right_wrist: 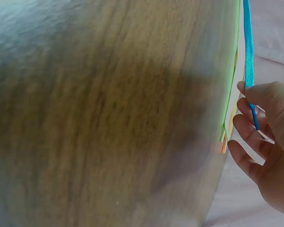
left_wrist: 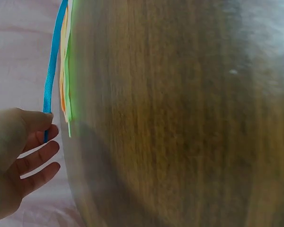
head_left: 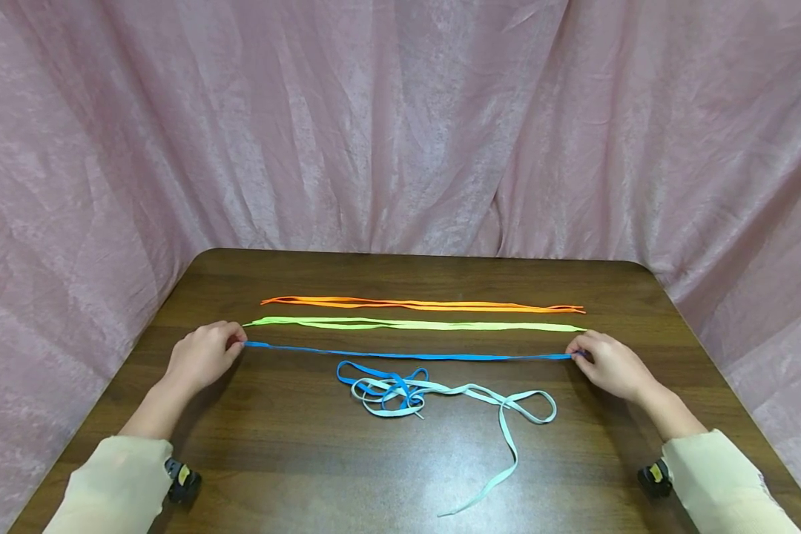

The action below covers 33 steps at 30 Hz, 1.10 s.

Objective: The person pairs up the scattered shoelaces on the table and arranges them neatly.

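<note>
A blue shoelace point(head_left: 407, 354) runs nearly straight from one hand to the other, held close over the table. My left hand point(head_left: 203, 354) pinches one end between thumb and index finger, and in the left wrist view a short blue tip pokes out below the thumb point(left_wrist: 38, 119). At the opposite end, my right hand point(head_left: 610, 365) pinches the lace the same way, its tip hanging past the fingers in the right wrist view. Just beyond it lie a yellow-green shoelace point(head_left: 420, 325) and an orange shoelace point(head_left: 420, 305), both folded lengthwise and roughly parallel.
Nearer me, a mint shoelace point(head_left: 510, 437) lies loosely looped, tangled at its left with another blue shoelace point(head_left: 350, 374). All rest on a brown wooden table point(head_left: 274, 460). Pink curtains point(head_left: 400, 126) hang behind and beside it.
</note>
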{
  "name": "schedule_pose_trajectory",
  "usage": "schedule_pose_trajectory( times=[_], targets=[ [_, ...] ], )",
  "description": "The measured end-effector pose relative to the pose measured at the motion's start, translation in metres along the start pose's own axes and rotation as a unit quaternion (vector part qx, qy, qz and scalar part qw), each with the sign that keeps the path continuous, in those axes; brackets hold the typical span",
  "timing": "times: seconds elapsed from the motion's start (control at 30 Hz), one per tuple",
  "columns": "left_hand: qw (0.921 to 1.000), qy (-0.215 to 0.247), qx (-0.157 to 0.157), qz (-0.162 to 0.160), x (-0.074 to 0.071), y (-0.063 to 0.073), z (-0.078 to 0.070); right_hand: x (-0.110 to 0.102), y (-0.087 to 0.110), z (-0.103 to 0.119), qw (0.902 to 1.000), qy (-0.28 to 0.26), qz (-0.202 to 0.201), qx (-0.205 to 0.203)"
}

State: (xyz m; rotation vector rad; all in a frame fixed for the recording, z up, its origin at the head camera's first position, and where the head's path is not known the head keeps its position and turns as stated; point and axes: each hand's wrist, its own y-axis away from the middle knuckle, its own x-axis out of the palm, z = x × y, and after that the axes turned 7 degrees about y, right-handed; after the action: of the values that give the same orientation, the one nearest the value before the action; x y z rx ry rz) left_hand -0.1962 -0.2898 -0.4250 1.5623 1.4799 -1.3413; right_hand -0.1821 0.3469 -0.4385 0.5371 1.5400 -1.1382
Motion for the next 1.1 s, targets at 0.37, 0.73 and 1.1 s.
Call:
schedule_pose_trajectory(
  times=[0.37, 0.73, 1.1],
  targets=[
    [0.9999, 0.001, -0.006, 0.013, 0.008, -0.014, -0.001, 0.005, -0.006, -0.009, 0.9993, 0.001, 0.023, 0.029],
    [0.9993, 0.002, -0.006, 0.038, 0.013, -0.021, -0.002, 0.008, -0.01, -0.015, 0.9969, 0.003, 0.053, 0.058],
    [0.9981, -0.001, -0.012, 0.06, 0.017, -0.023, -0.004, 0.01, -0.007, -0.018, 0.995, 0.002, 0.06, 0.08]
  ],
)
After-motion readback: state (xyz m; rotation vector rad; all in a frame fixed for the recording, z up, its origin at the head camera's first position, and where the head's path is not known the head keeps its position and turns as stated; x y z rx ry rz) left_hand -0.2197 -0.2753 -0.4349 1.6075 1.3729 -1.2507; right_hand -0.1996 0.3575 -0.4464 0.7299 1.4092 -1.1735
